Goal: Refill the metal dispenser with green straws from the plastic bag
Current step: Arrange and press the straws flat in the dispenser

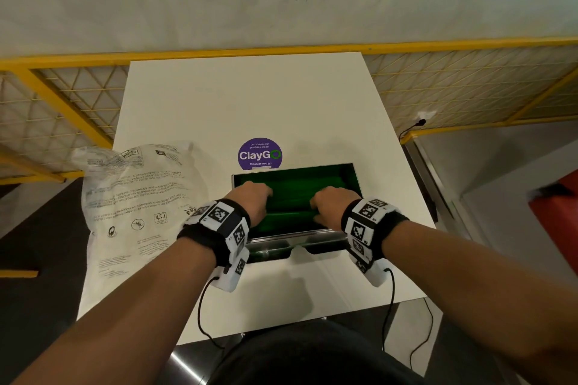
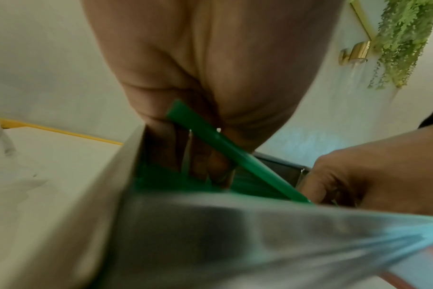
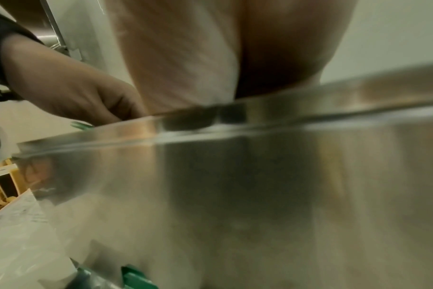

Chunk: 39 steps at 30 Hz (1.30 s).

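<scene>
The metal dispenser [image 1: 294, 234] stands open-topped on the white table [image 1: 250, 97], full of green straws [image 1: 297, 187]. Both hands reach down into it with fingers curled. In the left wrist view my left hand [image 2: 200, 117] grips a green straw [image 2: 235, 154] that slants across to my right hand [image 2: 373, 172], whose curled fingers meet its far end. In the head view my left hand [image 1: 255, 201] is at the left end of the box and my right hand [image 1: 331, 205] at the right end. The dispenser wall [image 3: 260, 185] hides the right fingers in the right wrist view. The plastic bag [image 1: 137, 197] lies crumpled to the left.
A purple round sticker [image 1: 260, 154] sits on the table behind the dispenser. A yellow mesh railing [image 1: 78, 97] runs behind and to both sides. More green straws [image 3: 136, 277] show in the dispenser's lower tray. A red object [image 1: 560, 219] is at the far right.
</scene>
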Available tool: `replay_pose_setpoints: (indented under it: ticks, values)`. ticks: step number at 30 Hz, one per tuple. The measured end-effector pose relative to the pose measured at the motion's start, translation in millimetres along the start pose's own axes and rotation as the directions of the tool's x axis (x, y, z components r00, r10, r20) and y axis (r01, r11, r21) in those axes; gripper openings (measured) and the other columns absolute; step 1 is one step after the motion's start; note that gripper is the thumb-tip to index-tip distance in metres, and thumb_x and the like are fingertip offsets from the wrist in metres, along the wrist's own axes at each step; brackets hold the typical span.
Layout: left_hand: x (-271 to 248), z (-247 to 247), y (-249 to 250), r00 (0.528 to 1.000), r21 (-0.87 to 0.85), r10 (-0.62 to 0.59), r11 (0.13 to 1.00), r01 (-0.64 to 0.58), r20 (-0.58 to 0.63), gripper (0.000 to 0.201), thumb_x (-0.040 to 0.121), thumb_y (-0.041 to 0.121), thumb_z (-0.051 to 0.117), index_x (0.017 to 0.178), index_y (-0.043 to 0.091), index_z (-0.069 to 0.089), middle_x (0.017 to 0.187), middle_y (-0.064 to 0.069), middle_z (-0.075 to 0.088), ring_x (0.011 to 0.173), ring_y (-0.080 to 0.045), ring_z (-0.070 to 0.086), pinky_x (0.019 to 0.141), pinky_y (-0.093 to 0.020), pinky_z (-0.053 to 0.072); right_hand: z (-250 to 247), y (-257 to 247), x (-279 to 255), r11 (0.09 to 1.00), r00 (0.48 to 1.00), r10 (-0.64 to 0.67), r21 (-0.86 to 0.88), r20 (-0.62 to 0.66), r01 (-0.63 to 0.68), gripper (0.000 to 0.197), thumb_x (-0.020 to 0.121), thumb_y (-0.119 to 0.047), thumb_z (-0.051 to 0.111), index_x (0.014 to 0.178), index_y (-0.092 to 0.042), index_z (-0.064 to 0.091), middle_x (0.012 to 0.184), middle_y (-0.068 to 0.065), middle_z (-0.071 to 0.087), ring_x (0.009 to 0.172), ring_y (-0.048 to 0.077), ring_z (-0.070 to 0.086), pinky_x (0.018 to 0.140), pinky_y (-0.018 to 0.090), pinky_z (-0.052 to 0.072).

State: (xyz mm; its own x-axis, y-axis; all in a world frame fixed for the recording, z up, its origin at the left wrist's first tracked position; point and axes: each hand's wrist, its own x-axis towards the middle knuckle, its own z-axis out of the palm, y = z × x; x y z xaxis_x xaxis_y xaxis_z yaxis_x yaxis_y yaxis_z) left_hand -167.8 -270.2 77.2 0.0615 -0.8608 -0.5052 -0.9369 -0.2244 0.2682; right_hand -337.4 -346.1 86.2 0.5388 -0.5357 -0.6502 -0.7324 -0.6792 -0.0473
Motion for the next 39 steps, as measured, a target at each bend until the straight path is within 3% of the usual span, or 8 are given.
replay_pose_setpoints:
  ticks: [7,9,17,25,28,31,35,39]
  values:
    - [-4,7,-2,0.995,-0.033,0.093,0.995,-0.094,-0.048,0.030,0.100,0.022,0.035,0.112,0.007,0.058,0.110,-0.014,0.064,0.100,-0.029,0.059,0.079,-0.031,0.043,0,-5,0,0.997,0.999,0.017,-0.069,-0.044,-0.020,0.024,0.091,-0.026,0.058,0.108,-0.009,0.060,0.106,0.010,0.063,0.094,0.031,0.064,0.071,0.035,0.048]
    - [-7,11,-2,0.993,0.000,0.110,0.994,-0.110,-0.043,0.030,0.100,0.023,0.036,0.115,0.008,0.057,0.112,-0.013,0.063,0.103,-0.029,0.058,0.083,-0.033,0.045,0,-4,-1,0.998,0.998,0.003,-0.058,-0.061,-0.006,0.027,0.088,-0.029,0.060,0.107,-0.010,0.060,0.105,0.009,0.062,0.093,0.030,0.063,0.070,0.035,0.047]
    - [-12,20,3,0.995,0.090,0.090,0.992,-0.086,-0.036,0.039,0.090,0.015,0.051,0.129,0.014,0.048,0.117,-0.012,0.056,0.104,-0.031,0.057,0.086,-0.037,0.049,6,9,0,0.997,0.988,-0.077,-0.029,-0.135,0.073,0.047,0.086,-0.022,0.064,0.130,-0.017,0.048,0.124,0.009,0.049,0.118,0.029,0.047,0.093,0.043,0.043]
    - [-10,20,4,0.997,0.154,0.060,0.987,-0.053,-0.044,0.037,0.089,0.008,0.051,0.126,0.016,0.050,0.114,-0.010,0.057,0.104,-0.030,0.059,0.082,-0.037,0.049,10,13,7,0.996,0.980,-0.042,0.068,-0.194,0.057,0.044,0.089,-0.007,0.055,0.130,-0.017,0.042,0.124,0.011,0.046,0.113,0.033,0.050,0.090,0.045,0.047]
    - [-9,20,5,0.997,0.154,0.053,0.987,-0.045,-0.049,0.038,0.089,0.006,0.050,0.126,0.016,0.050,0.113,-0.010,0.057,0.103,-0.030,0.059,0.081,-0.037,0.048,9,18,8,0.997,0.983,-0.043,0.053,-0.181,0.054,0.035,0.092,-0.011,0.053,0.126,-0.015,0.049,0.119,0.011,0.053,0.108,0.031,0.056,0.088,0.043,0.050]
    - [-8,20,3,0.996,0.134,0.056,0.990,-0.047,-0.064,0.041,0.088,0.004,0.051,0.127,0.015,0.049,0.113,-0.011,0.054,0.106,-0.030,0.055,0.083,-0.039,0.048,11,21,9,0.997,0.978,-0.054,0.037,-0.204,0.062,0.050,0.090,-0.016,0.058,0.137,-0.019,0.040,0.133,0.011,0.041,0.121,0.031,0.044,0.096,0.045,0.045]
    - [-7,21,2,0.995,0.097,0.054,0.994,-0.045,-0.090,0.044,0.087,0.003,0.053,0.129,0.013,0.045,0.118,-0.012,0.046,0.111,-0.031,0.050,0.088,-0.041,0.048,12,21,8,0.996,0.988,-0.076,0.033,-0.136,0.081,0.052,0.092,-0.021,0.057,0.140,-0.020,0.039,0.132,0.010,0.046,0.118,0.030,0.050,0.096,0.043,0.046]
    - [-7,21,1,0.991,0.088,0.061,0.995,-0.051,-0.119,0.045,0.086,0.003,0.055,0.129,0.010,0.044,0.118,-0.013,0.044,0.113,-0.031,0.046,0.088,-0.038,0.045,11,20,6,0.995,0.974,-0.080,0.034,-0.212,0.089,0.048,0.091,-0.025,0.058,0.137,-0.019,0.042,0.129,0.009,0.048,0.118,0.029,0.049,0.098,0.043,0.044]
